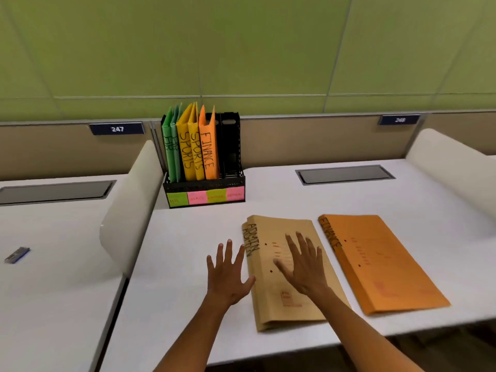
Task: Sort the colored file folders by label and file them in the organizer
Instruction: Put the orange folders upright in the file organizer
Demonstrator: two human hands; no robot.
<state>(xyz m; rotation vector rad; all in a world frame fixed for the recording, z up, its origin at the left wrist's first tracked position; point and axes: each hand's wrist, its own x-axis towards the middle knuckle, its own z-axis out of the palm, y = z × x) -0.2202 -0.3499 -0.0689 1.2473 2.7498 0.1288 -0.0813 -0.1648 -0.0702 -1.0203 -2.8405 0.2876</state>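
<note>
A black organizer [204, 185] stands at the back of the white desk [188, 264], with coloured sticky labels on its front. Upright in it are green HR folders [169, 154], yellow SPORTS folders [188, 154] and an orange FINANCE folder [209, 154]; its rightmost slot holds nothing. Two tan ADMIN folders [290, 304] lie stacked flat near the front edge. An orange FINANCE folder [381, 261] lies flat to their right. My right hand [303, 264] is spread over the tan stack. My left hand [228, 272] hovers spread just left of that stack.
White curved dividers stand at the desk's left [128, 210] and right [453, 170]. A grey cable hatch [345, 174] is set into the desk at the back. A small blue object [17, 255] lies on the neighbouring desk at the left.
</note>
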